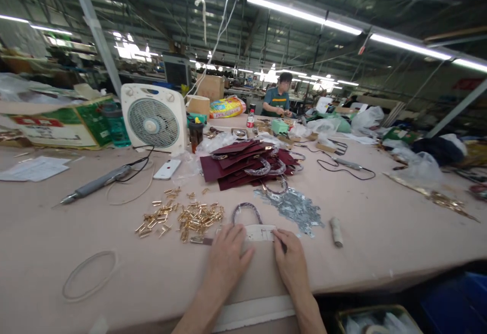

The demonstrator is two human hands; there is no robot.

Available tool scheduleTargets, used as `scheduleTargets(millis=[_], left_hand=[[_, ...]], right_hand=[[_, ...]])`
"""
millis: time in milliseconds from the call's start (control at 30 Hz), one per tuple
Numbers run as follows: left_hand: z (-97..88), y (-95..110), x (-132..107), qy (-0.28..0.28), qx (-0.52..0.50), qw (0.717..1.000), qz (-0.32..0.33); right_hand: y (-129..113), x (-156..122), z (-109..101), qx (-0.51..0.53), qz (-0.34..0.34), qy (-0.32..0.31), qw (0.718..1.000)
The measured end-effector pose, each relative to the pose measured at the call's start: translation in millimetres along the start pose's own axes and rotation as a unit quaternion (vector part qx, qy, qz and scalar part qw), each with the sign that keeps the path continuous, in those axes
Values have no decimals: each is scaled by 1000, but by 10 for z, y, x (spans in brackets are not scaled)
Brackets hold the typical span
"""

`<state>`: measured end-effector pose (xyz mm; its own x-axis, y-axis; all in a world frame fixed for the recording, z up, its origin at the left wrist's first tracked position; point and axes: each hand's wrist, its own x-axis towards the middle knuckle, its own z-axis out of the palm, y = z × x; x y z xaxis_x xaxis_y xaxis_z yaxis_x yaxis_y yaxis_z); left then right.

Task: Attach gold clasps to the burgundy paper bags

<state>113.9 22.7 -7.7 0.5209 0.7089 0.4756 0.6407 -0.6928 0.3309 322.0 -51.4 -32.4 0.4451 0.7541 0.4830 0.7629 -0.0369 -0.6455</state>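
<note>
"And there's the panel (261,263), lying on the near side of the maroon pile (238,164)! Left hand (228,253) flat across it, thumb out wide. Right hand (292,257) curls in at the strip's right end; whether it pinches anything, I can't tell!"

"How does it handle?"

"Light, I'd judge, and bendy. The strip (261,232) is probably the stiffest part, so take hold at its two ends. The handle (247,205) seems film-wrapped, likely slippery!"

"And the looks?"

"Plain beige face up, whitish strip along the top, dark glossy handle arching toward the pile!"
</note>
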Motion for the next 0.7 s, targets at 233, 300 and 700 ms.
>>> scheduleTargets(millis=[233,300,700], left_hand=[[322,-199,-53,84,7,995,58],[363,-231,-39,88,7,994,68],[294,-218,-32,56,14,997,51]], right_hand=[[-122,19,-151,62,45,-3,997],[-77,36,-213,115,81,25,990],[809,320,-719,-41,116,138,983]])
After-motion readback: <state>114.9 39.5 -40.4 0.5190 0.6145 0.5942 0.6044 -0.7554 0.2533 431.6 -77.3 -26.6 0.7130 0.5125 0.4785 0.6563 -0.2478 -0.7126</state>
